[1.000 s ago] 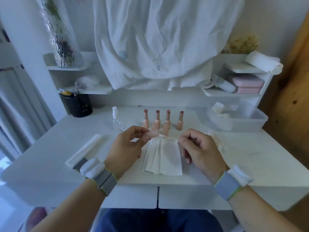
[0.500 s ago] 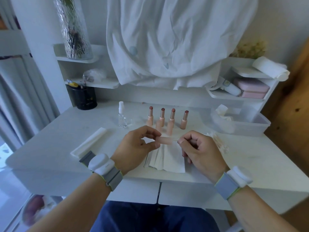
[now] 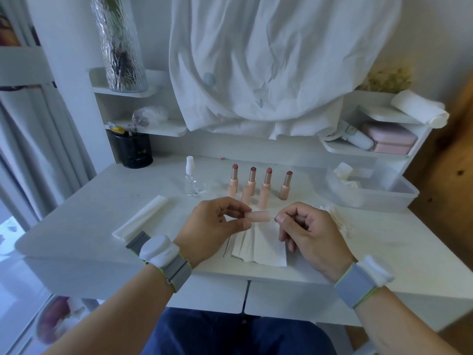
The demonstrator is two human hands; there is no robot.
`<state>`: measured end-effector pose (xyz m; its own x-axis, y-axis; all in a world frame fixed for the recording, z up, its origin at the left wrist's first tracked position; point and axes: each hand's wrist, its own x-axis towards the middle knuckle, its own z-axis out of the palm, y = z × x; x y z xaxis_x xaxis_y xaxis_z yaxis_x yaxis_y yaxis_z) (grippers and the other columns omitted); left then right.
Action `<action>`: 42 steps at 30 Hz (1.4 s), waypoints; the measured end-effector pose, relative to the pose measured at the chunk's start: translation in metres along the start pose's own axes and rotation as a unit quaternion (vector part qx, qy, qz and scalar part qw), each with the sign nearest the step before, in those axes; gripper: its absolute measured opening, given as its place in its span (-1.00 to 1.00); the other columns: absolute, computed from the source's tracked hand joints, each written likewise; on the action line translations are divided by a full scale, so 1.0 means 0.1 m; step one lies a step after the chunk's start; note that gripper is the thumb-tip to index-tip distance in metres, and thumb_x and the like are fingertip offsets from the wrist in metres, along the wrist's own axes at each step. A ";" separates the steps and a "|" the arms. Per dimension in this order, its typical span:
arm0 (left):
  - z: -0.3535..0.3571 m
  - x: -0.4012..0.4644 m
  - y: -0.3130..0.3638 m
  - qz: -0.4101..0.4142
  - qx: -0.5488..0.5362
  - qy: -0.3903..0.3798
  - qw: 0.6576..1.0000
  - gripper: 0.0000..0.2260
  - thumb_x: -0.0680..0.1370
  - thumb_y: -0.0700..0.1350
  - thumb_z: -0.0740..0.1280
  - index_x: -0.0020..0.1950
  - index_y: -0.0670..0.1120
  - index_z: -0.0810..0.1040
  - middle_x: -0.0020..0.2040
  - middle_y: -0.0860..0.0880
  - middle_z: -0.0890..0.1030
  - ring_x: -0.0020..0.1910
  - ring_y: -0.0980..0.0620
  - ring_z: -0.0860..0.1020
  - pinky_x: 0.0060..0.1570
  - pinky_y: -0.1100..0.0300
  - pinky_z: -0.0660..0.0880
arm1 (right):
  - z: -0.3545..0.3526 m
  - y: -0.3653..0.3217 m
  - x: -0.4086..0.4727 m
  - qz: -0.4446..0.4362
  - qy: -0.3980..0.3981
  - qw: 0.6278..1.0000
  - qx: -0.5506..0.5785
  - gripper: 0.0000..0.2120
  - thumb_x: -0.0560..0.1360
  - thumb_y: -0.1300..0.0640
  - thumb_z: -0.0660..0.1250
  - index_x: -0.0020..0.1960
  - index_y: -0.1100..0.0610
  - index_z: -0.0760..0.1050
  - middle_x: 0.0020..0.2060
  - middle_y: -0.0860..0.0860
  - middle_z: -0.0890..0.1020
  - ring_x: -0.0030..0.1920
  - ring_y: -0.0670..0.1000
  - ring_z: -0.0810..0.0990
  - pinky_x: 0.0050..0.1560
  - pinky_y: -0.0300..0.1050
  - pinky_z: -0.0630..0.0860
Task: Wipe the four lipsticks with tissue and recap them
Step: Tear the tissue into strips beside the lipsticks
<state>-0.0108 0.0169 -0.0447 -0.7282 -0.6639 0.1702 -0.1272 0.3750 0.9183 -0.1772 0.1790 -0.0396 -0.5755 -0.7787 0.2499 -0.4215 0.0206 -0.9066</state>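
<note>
Right of lipsticks (image 3: 259, 184), clear bin (image 3: 399, 198) holding crumpled tissue (image 3: 344, 172)

We see soft, cool daylight coming in from the left, pale and bluish across the white matte counter (image 3: 84, 226). Shadows under the hands (image 3: 212, 224) are faint. No hard glare. Straight lines bow toward the edges, and the lower left corner smears into blur; the centre stays reasonably sharp.
</note>
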 end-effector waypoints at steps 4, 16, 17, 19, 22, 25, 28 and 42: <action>-0.01 -0.01 0.01 0.004 -0.014 -0.005 1.000 -0.86 0.51 -0.05 0.58 0.02 0.15 0.75 -0.08 0.17 0.73 -0.41 0.11 0.32 -0.32 0.39 0.36 | 0.01 0.02 0.01 -0.003 0.014 1.000 -0.020 -0.81 0.66 0.19 0.38 -0.14 0.13 0.62 -0.38 0.07 0.69 -0.45 0.05 0.52 -0.29 -0.09 0.50; 0.01 -0.01 0.02 -0.014 -0.014 0.009 1.000 -0.93 0.54 0.05 0.55 0.01 0.15 0.74 -0.10 0.12 0.74 -0.30 0.09 0.45 -0.28 0.43 0.39 | 0.00 0.02 0.01 0.006 -0.004 1.000 0.006 -0.80 0.66 0.22 0.37 -0.14 0.13 0.62 -0.39 0.07 0.67 -0.45 0.08 0.51 -0.28 -0.06 0.48; 0.02 -0.01 0.01 -0.016 -0.014 0.003 1.000 -0.93 0.54 0.05 0.55 0.01 0.15 0.74 -0.09 0.12 0.75 -0.27 0.08 0.48 -0.22 0.37 0.42 | 0.00 0.02 0.01 0.005 0.001 1.000 0.005 -0.80 0.66 0.21 0.36 -0.14 0.13 0.62 -0.39 0.07 0.66 -0.45 0.07 0.52 -0.27 -0.05 0.49; 0.01 -0.01 0.01 -0.015 -0.019 -0.006 1.000 -0.91 0.54 0.02 0.56 0.02 0.15 0.74 -0.08 0.12 0.75 -0.27 0.05 0.46 -0.17 0.27 0.44 | 0.00 0.02 0.01 0.003 0.012 1.000 -0.003 -0.80 0.67 0.20 0.36 -0.13 0.13 0.62 -0.39 0.06 0.67 -0.44 0.07 0.53 -0.27 -0.04 0.50; 0.00 -0.01 0.00 -0.005 -0.028 -0.008 1.000 -0.88 0.52 -0.05 0.58 0.02 0.13 0.74 -0.05 0.11 0.74 -0.38 0.09 0.35 -0.29 0.34 0.37 | 0.01 0.04 0.02 0.002 0.017 1.000 -0.018 -0.80 0.67 0.20 0.36 -0.13 0.12 0.62 -0.39 0.06 0.67 -0.45 0.04 0.53 -0.28 -0.05 0.51; -0.01 0.00 0.00 0.000 -0.035 -0.002 0.999 -0.85 0.52 -0.13 0.58 0.01 0.10 0.73 -0.05 0.13 0.75 -0.46 0.10 0.28 -0.38 0.40 0.32 | 0.02 0.05 0.01 0.006 0.005 0.999 -0.036 -0.80 0.66 0.19 0.36 -0.14 0.10 0.62 -0.40 0.03 0.67 -0.47 0.02 0.51 -0.29 -0.09 0.49; -0.01 0.00 0.00 0.000 -0.030 0.014 0.999 -0.84 0.52 -0.15 0.57 0.02 0.08 0.72 -0.06 0.18 0.75 -0.47 0.11 0.25 -0.39 0.42 0.31 | 0.02 0.04 0.01 0.012 -0.010 1.000 -0.027 -0.80 0.66 0.20 0.37 -0.15 0.11 0.61 -0.41 0.04 0.66 -0.47 0.03 0.50 -0.30 -0.12 0.46; -0.01 0.00 0.00 0.002 -0.030 0.009 0.999 -0.87 0.52 -0.10 0.58 0.01 0.09 0.73 -0.05 0.12 0.76 -0.44 0.11 0.29 -0.35 0.41 0.35 | 0.02 0.04 0.01 0.002 0.008 1.000 -0.030 -0.81 0.66 0.19 0.36 -0.13 0.13 0.62 -0.40 0.05 0.67 -0.46 0.02 0.53 -0.28 -0.07 0.51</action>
<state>-0.0102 0.0162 -0.0448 -0.7158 -0.6747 0.1799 -0.0829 0.3380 0.9375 -0.1783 0.1773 -0.0431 -0.5885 -0.7680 0.2528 -0.4599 0.0607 -0.8859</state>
